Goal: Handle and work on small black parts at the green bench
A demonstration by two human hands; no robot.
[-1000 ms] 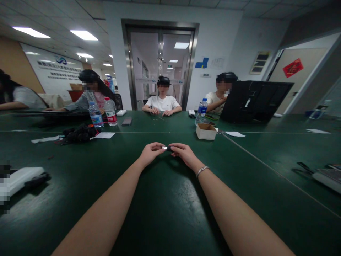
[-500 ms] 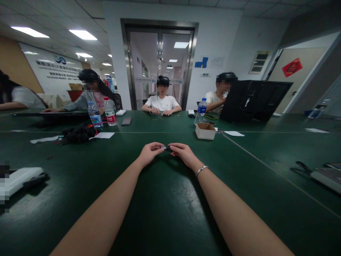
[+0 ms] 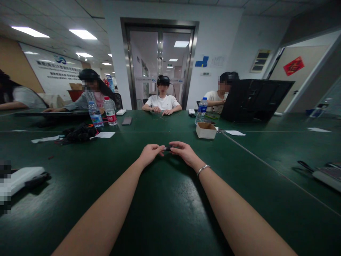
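Over the green table [image 3: 162,213], a small black stick-shaped object [image 3: 167,149] with a paler left end is held level between my two hands; its exact kind I cannot make out. My left hand [image 3: 151,154] pinches the pale end between thumb and fingers. On the black end, my right hand [image 3: 184,152] closes with thumb and index finger. Fingertips cover part of the object at both sides. A silver bracelet circles my right wrist.
Beyond my hands stand an open cardboard box [image 3: 206,131], a blue-capped bottle [image 3: 201,110] and a red-capped bottle [image 3: 110,112]. A black bundle [image 3: 76,134] lies left, a white device [image 3: 23,179] nearer. A black monitor [image 3: 255,99] rises right. Several people sit around the table.
My fingers have shifted slightly around the small black object, and less of its pale end shows. Both hands stay in nearly the same place.
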